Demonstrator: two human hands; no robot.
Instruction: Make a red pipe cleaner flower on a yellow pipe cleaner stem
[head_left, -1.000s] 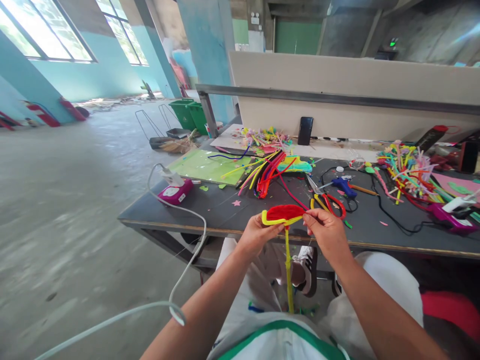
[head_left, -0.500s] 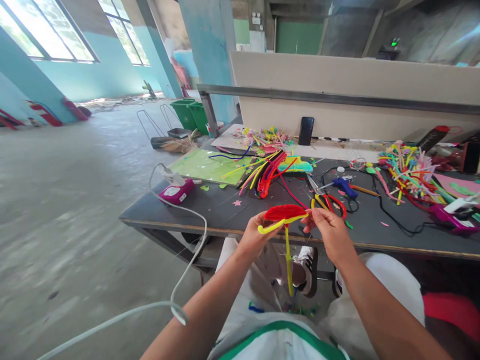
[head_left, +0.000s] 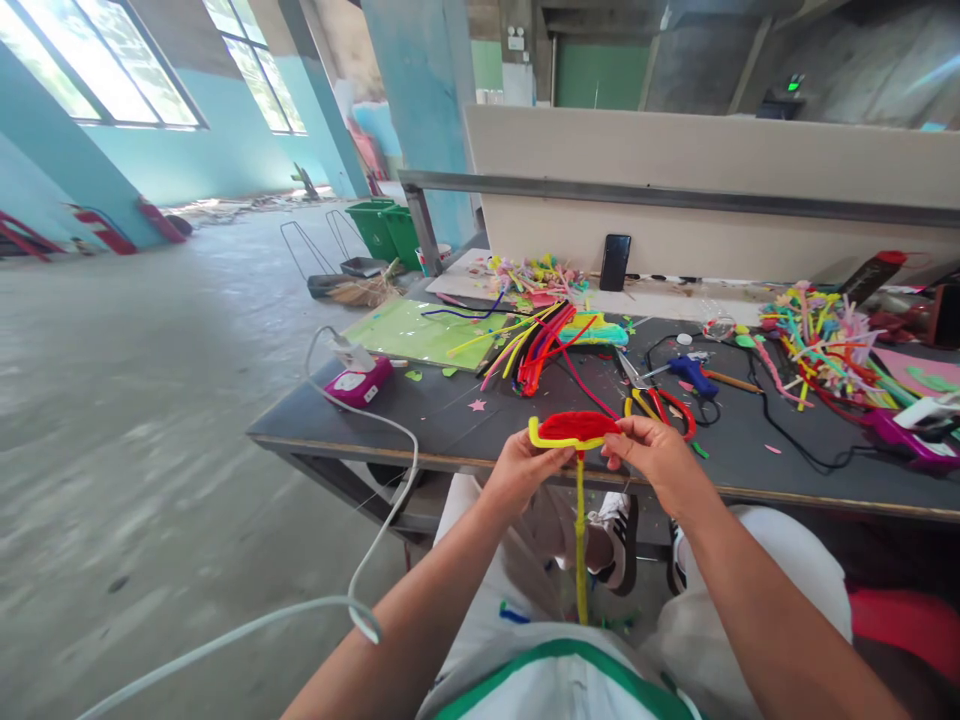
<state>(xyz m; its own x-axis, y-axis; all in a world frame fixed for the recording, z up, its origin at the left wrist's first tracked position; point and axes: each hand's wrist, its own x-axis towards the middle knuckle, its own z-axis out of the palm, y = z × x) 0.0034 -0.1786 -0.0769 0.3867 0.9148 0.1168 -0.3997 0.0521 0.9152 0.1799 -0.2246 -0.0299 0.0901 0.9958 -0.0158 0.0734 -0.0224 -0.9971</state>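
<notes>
Between my hands, just off the table's front edge, is a red dome-shaped pipe-cleaner piece. A yellow pipe cleaner runs along its lower edge, its left end bent upward. From the middle of the piece a yellow stem hangs down over my lap. My left hand is closed, pinching the left side with the thumb along the yellow strip. At the right end, my right hand pinches the piece between thumb and fingers. Its fingertips partly hide the strip's right end.
A bundle of pipe cleaners lies ahead on the dark table. Red-handled scissors and a blue glue gun are to the right. A white cable drapes off the left edge from a purple power strip.
The red piece has levelled out and turned to face me. The yellow strip's left end now points up, against the red edge. My left hand has shifted slightly right beneath it.
</notes>
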